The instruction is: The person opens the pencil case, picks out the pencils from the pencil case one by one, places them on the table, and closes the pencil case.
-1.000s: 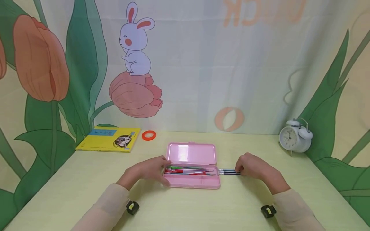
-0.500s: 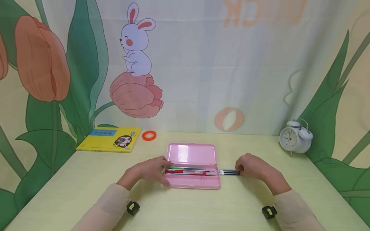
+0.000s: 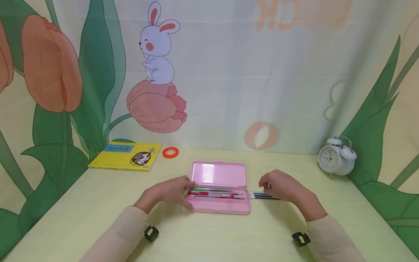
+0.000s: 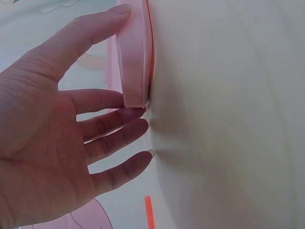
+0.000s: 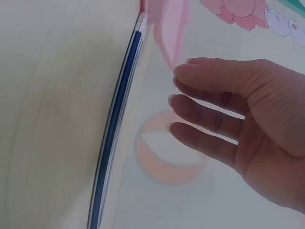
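Observation:
A pink pencil case lies on the table with its lid raised towards the back. Pens and brush-like sticks in green, red and dark colours fill its rear compartment. My left hand holds the case's left end, thumb at one side and index finger at the far corner. Dark and blue pencils lie side by side against the case's right edge. Just above them hovers my right hand, its fingers loosely bent and apart from the pencils, holding nothing in the right wrist view.
A yellow book lies at the back left, with an orange ring of tape beside it. At the back right stands a white alarm clock. A printed curtain hangs behind the table.
My right hand has let go of the pencils and lifted slightly, shifting left towards the case. The left hand keeps its place on the case. The head view has shifted slightly.

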`<state>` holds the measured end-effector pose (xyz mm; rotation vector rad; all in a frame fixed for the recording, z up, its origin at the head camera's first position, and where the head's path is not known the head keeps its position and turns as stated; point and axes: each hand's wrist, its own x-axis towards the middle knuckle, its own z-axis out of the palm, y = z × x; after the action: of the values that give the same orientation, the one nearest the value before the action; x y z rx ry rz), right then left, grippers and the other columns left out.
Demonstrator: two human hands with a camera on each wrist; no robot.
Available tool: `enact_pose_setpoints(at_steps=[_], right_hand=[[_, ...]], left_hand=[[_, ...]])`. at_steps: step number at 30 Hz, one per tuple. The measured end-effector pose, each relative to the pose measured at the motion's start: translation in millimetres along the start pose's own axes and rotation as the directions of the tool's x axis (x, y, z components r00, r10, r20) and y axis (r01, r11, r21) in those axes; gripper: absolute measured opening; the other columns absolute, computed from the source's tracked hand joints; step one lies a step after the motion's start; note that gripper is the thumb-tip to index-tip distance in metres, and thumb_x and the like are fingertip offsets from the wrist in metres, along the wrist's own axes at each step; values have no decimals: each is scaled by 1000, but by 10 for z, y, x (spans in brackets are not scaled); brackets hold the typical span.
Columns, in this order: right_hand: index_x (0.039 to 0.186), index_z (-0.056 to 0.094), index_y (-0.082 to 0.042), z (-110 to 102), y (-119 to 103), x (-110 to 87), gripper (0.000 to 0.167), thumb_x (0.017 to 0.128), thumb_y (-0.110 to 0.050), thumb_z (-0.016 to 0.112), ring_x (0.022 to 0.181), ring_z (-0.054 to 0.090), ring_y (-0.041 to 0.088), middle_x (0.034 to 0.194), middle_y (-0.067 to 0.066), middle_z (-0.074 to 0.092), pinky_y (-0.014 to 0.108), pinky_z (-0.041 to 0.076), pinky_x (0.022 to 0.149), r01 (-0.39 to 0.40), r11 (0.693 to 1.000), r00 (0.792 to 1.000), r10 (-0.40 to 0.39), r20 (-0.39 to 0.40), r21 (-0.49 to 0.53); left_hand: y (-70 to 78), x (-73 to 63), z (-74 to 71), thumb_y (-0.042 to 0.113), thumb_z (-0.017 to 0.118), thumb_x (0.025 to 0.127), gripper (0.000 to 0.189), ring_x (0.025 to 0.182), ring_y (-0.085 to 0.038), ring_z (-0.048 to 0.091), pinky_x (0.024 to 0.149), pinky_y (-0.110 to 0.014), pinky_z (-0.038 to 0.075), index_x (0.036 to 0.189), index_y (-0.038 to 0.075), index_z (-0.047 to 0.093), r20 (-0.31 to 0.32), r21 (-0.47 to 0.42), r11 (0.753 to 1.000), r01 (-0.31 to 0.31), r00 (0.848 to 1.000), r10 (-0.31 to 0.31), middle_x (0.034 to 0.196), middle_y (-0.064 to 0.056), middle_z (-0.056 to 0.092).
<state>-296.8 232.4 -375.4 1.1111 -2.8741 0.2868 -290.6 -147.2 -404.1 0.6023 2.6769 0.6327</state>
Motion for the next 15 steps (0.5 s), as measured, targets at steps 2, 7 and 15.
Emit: enact_pose_setpoints(at_steps=[2,7,15], right_hand=[[94,77,-4,-12,-55,33,16,82,7,73,68,55,6,81,0,69,26,52,64,13,1000,1000,-13,-12,11],[93,77,-5,7,-181,142,17,83,7,71,69,57,8,82,2,71,25,52,64,45,998,998,-43,-50,34],[92,81,-4,30,-386,377,13,85,3,73,76,68,15,83,4,74,30,57,72,53,999,999,-53,-6,-9]], left_hand=[[9,3,2,42,89,73,88,116,-20,51,103,-43,44,147,10,52,3,-3,1000,3,1000,-3,133,-3,53],[36,5,0,41,89,73,88,116,-21,51,102,-44,45,146,9,52,6,-4,1000,-4,1000,4,132,-4,53],[47,-2,-14,41,89,74,87,117,-21,51,103,-45,44,146,10,52,7,-10,1000,5,1000,-5,133,-4,53]])
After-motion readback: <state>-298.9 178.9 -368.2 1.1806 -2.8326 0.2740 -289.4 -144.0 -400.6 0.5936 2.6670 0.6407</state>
